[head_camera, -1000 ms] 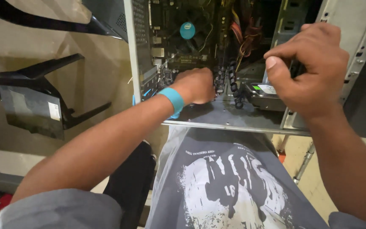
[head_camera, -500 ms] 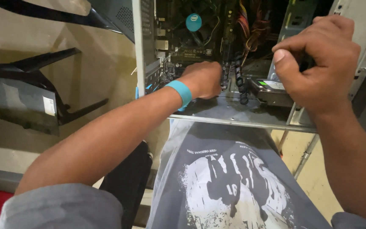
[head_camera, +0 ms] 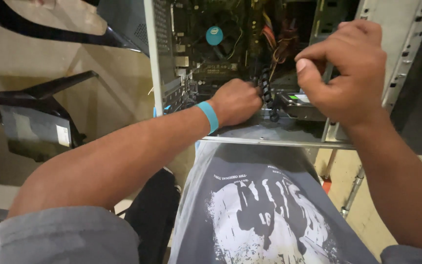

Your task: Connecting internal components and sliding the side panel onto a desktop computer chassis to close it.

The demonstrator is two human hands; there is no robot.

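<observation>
An open computer case (head_camera: 279, 142) lies in front of me, with its green motherboard (head_camera: 196, 63) and a fan with a round blue sticker (head_camera: 214, 35) showing. My left hand (head_camera: 235, 100), a teal band on its wrist, reaches inside. Its fingers are curled against a black ribbed cable bundle (head_camera: 265, 85), and the fingertips are hidden. My right hand (head_camera: 348, 73) is closed around the metal upright of the drive cage (head_camera: 391, 58) at the case's right side. A hard drive (head_camera: 296, 103) sits just below it.
Red, yellow and orange wires (head_camera: 275, 36) hang inside the case. Black chair legs (head_camera: 50, 90) and a grey box with a white label (head_camera: 35, 132) stand on the tan floor at left. My grey printed shirt (head_camera: 260, 205) fills the lower middle. A metal tube (head_camera: 352, 195) stands at right.
My left hand has edged slightly deeper into the case toward the black cable. The right hand keeps its hold on the cage, and the view has shifted a little.
</observation>
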